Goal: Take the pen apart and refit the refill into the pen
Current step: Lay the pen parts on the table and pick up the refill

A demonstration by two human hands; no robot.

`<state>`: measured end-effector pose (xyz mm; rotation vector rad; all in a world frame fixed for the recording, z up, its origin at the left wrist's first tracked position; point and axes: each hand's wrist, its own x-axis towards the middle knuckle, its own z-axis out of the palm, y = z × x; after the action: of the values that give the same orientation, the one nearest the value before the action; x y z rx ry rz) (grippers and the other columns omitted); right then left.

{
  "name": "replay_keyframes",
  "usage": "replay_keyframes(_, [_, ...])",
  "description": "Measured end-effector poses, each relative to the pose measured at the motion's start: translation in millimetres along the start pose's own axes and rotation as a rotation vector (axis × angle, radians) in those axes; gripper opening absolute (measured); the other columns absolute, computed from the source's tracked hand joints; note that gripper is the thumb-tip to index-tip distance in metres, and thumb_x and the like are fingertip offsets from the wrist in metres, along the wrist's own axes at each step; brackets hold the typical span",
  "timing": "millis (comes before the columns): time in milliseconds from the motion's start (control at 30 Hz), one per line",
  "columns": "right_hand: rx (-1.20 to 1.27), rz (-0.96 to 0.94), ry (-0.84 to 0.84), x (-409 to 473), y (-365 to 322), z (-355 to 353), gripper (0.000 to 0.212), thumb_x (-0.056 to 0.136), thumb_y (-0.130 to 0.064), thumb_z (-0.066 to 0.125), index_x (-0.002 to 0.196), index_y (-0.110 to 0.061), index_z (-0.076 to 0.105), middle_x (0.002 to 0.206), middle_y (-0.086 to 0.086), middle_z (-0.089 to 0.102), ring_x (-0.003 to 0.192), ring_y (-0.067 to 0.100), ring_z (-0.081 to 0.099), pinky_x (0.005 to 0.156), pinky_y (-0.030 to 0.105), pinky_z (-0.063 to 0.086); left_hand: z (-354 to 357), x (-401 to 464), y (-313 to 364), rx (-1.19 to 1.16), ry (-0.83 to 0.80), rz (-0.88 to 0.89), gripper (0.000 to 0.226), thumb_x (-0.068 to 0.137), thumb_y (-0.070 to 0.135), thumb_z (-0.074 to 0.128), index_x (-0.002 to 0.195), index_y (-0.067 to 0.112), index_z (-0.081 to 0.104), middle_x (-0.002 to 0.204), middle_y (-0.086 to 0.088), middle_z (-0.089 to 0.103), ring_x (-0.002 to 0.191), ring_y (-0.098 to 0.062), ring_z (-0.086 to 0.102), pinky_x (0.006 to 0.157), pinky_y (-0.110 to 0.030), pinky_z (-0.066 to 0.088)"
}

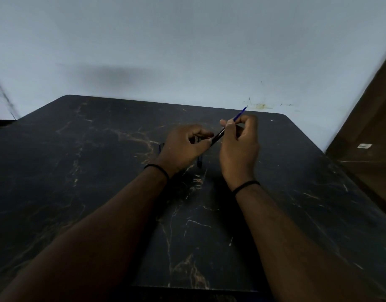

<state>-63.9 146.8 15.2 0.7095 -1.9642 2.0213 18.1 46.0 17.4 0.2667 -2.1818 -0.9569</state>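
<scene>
While left hand (183, 147) pinches barrel (217, 137), right hand (240, 138) pinches refill (240, 114); black marbled table (100, 171), pale wall (166, 51).

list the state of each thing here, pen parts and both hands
barrel: black, held off the table, tilted, between both hands
refill: blue, sticking out past the right fingers, tip up toward the wall
left hand: shut on the barrel's lower end
right hand: pinching the refill
loose part: dark, lying on the table

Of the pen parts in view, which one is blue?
The thin refill, sticking out past the right hand toward the wall. The barrel between both hands is black, as is the part on the table.
</scene>
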Motion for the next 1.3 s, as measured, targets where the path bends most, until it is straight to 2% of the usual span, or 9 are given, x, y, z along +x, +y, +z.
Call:
replay_keyframes(67, [0.006, -0.013, -0.013, 0.1, -0.7, 0.0, 0.007, 0.100, -0.026, 0.052, 0.098, -0.026, 0.046, 0.090, -0.010, 0.071, 0.073, -0.009, 0.063, 0.058, 0.008, 0.045, 1.4, -1.3, 2.2, -0.034, -0.037, 0.048, 0.020, 0.083, 0.012, 0.073, 0.103, 0.008, 0.074, 0.095, -0.001, 0.075, 0.073, 0.007, 0.064, 0.065, -0.012, 0.047])
replay_keyframes(167, [0.023, -0.006, -0.054, -0.6, -0.6, -0.4, 0.008, 0.099, -0.026, 0.054, 0.095, -0.025, 0.048, 0.088, -0.007, 0.071, 0.075, 0.000, 0.066, 0.065, 0.020, 0.051, 4.7, -0.8, 1.3, -0.029, -0.026, 0.086, 0.021, 0.079, 0.013, 0.077, 0.099, 0.007, 0.075, 0.087, -0.001, 0.074, 0.053, 0.016, 0.052, 0.054, -0.001, 0.036])
replay_keyframes(333, [0.090, -0.119, -0.045, -4.2, -6.7, 0.0, 0.009, 0.098, -0.022, 0.060, 0.093, -0.020, 0.053, 0.085, -0.007, 0.061, 0.081, 0.013, 0.059, 0.072, 0.030, 0.048, 5.1, 5.3, -6.3, 0.152, -0.004, 0.058, 0.011, 0.080, 0.019, 0.076, 0.090, 0.017, 0.078, 0.082, 0.004, 0.075, 0.074, -0.007, 0.068, 0.067, -0.031, 0.056])
replay_keyframes(533, [0.074, -0.557, 0.230, 11.0, -13.7, -13.6, 0.013, 0.101, -0.025, 0.053, 0.097, -0.013, 0.054, 0.087, -0.001, 0.053, 0.075, 0.026, 0.053, 0.067, 0.044, 0.046, -1.9, 6.1, -15.0, 0.340, 0.091, -0.002, 0.010, 0.078, 0.030, 0.077, 0.084, 0.022, 0.075, 0.081, 0.008, 0.071, 0.073, -0.009, 0.064, 0.067, -0.030, 0.055])
replay_keyframes(667, [-0.079, -0.455, 0.084, 19.5, 0.6, -19.4, 0.008, 0.099, -0.027, 0.054, 0.101, -0.025, 0.047, 0.081, -0.001, 0.060, 0.069, 0.018, 0.059, 0.059, 0.031, 0.050, -3.8, 7.4, -19.2, 0.359, 0.142, -0.087, 0.011, 0.078, 0.029, 0.075, 0.072, 0.022, 0.069, 0.071, 0.007, 0.068, 0.064, -0.009, 0.062, 0.059, -0.028, 0.052])
replay_keyframes(833, [-0.342, -0.324, -0.167, 29.1, 25.9, -27.2, 0.011, 0.095, -0.020, 0.061, 0.101, -0.025, 0.054, 0.092, -0.004, 0.065, 0.081, 0.012, 0.061, 0.070, 0.034, 0.057, -7.0, 8.1, -22.2, 0.352, 0.164, -0.131, 0.013, 0.079, 0.030, 0.075, 0.072, 0.022, 0.068, 0.066, 0.010, 0.066, 0.062, -0.004, 0.062, 0.059, -0.029, 0.056])
replay_keyframes(1000, [-0.551, -0.337, -0.428, 35.2, 35.8, -29.8, 0.017, 0.093, -0.018, 0.062, 0.092, -0.033, 0.054, 0.091, -0.006, 0.061, 0.079, 0.013, 0.056, 0.064, 0.028, 0.046, -4.7, 9.0, -24.8, 0.378, 0.165, -0.131, 0.013, 0.078, 0.032, 0.075, 0.074, 0.021, 0.069, 0.065, 0.008, 0.066, 0.061, -0.006, 0.061, 0.058, -0.033, 0.055])
replay_keyframes(1167, [-0.689, -0.350, -0.544, 37.0, 36.0, -29.1, 0.011, 0.092, -0.013, 0.058, 0.092, -0.023, 0.062, 0.092, 0.000, 0.063, 0.084, 0.019, 0.056, 0.072, 0.035, 0.049, -4.7, 9.1, -25.9, 0.361, 0.179, -0.145, 0.011, 0.078, 0.032, 0.075, 0.075, 0.023, 0.070, 0.066, 0.010, 0.067, 0.063, -0.005, 0.062, 0.059, -0.032, 0.056])
replay_keyframes(1300, [-0.696, -0.330, -0.532, 36.6, 34.0, -32.0, 0.021, 0.091, -0.004, 0.054, 0.094, -0.018, 0.070, 0.095, 0.004, 0.068, 0.089, 0.022, 0.059, 0.078, 0.032, 0.049, -5.3, 9.5, -27.1, 0.366, 0.172, -0.155, 0.013, 0.078, 0.032, 0.075, 0.074, 0.022, 0.068, 0.066, 0.009, 0.066, 0.063, -0.004, 0.062, 0.059, -0.030, 0.055])
